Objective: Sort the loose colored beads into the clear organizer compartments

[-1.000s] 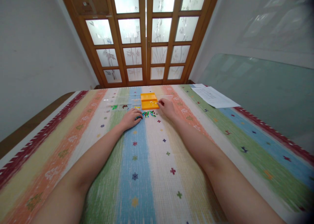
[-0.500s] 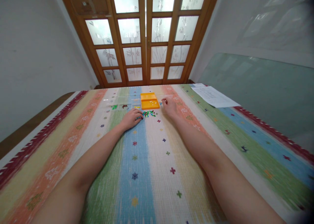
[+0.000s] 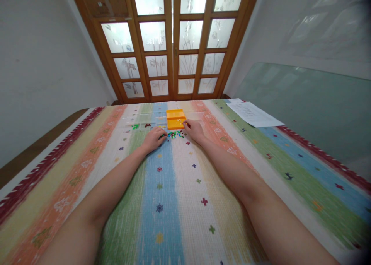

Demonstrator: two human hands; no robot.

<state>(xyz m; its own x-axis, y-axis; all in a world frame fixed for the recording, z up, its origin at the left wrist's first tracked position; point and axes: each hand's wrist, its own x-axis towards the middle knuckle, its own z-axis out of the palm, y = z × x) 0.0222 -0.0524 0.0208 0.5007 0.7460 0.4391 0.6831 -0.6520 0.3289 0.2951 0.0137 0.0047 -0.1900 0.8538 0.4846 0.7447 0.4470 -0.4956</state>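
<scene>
On the cloth-covered counter [image 3: 179, 203], just in front of an open orange plastic case [image 3: 171, 124]: loose pile of small multicoloured pieces [image 3: 176, 134]. Judged light, hard, easily scattered; best pinched singly across opposite edges. Left hand [image 3: 154, 139]: fingers loosely curled, tips by the pile's left edge; cannot tell whether it grips anything. Right hand [image 3: 194, 130]: thumb and fingertips drawn close at the case's right edge; any piece between them too small to make out.
</scene>
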